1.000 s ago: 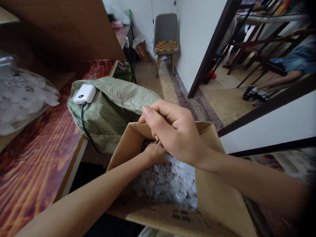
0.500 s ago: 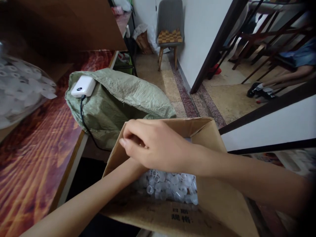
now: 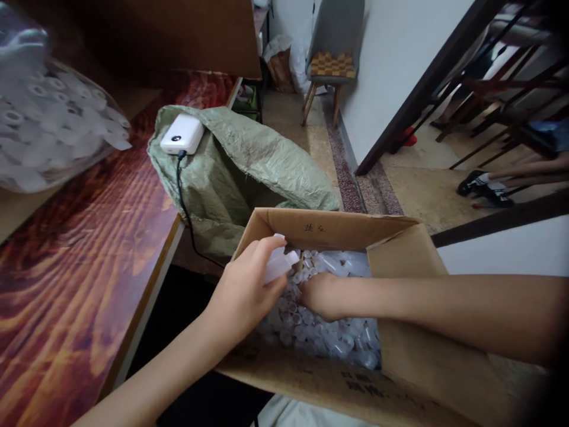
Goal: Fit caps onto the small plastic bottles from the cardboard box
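Observation:
A cardboard box point(image 3: 406, 252) stands open in front of me, with many small translucent plastic pieces point(image 3: 329, 341) inside. Over its left side, my left hand point(image 3: 249, 281) is closed around translucent plastic tubes point(image 3: 280, 265), whose ends stick out between thumb and fingers. My right hand point(image 3: 322, 296) reaches down into the box from the right, among the pieces. Its fingers are buried there, so whether they hold anything is hidden.
A green woven sack point(image 3: 275, 157) with a white power bank point(image 3: 182, 134) and black cable lies beyond the box. At left, a wood-patterned table point(image 3: 89, 255) bears a clear bag of white tubes point(image 3: 57, 130). Farther back are a grey chair point(image 3: 335, 29) and a seated person's legs point(image 3: 511, 172).
My hands were close together above the box. My right hand has gone down into the pieces, and my left hand now shows tubes in its grasp. The view has shifted left.

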The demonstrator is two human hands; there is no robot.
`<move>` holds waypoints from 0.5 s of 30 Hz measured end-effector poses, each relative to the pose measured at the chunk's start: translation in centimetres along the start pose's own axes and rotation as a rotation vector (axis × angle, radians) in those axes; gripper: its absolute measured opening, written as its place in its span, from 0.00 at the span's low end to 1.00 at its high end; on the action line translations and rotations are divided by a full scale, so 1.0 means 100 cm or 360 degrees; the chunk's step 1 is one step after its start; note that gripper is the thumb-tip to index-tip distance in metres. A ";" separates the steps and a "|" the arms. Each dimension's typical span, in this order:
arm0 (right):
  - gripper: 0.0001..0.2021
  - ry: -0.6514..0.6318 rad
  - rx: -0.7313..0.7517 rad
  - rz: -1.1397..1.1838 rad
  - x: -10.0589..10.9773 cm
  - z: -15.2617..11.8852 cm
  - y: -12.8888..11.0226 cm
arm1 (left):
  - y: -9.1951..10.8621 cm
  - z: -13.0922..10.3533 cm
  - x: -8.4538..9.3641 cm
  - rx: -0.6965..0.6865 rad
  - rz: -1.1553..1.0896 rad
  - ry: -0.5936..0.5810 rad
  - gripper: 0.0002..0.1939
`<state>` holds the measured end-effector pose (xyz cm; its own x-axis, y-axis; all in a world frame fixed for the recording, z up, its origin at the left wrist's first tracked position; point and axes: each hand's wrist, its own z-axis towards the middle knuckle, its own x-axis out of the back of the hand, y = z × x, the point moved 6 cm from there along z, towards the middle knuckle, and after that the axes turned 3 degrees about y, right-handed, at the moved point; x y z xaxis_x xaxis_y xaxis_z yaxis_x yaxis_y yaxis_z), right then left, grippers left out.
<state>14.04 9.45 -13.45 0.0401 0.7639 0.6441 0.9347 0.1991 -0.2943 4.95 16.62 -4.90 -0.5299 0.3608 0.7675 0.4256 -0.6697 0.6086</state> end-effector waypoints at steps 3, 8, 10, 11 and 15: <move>0.13 -0.0111 0.0016 -0.0197 -0.014 0.007 0.013 | 0.001 0.001 0.009 0.0100 -0.0067 0.0126 0.32; 0.16 -0.0131 0.0050 -0.0277 -0.023 0.007 0.017 | -0.011 0.001 0.017 0.0327 -0.0110 0.0160 0.31; 0.13 -0.0164 0.0051 -0.0270 -0.026 0.009 0.017 | -0.019 0.000 0.015 0.0465 -0.0261 0.0104 0.28; 0.11 -0.0183 0.0052 -0.0258 -0.027 0.011 0.018 | -0.022 -0.001 0.014 0.0530 -0.0369 0.0092 0.28; 0.07 -0.0252 0.0052 -0.0150 -0.026 0.014 0.025 | -0.025 -0.006 0.009 0.0649 -0.0711 0.0110 0.22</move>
<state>15.80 8.78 -16.85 -0.1058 0.8276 0.5513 0.9197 0.2922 -0.2622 2.96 18.24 -5.82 -0.7627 0.4974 0.4134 0.3903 -0.1558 0.9074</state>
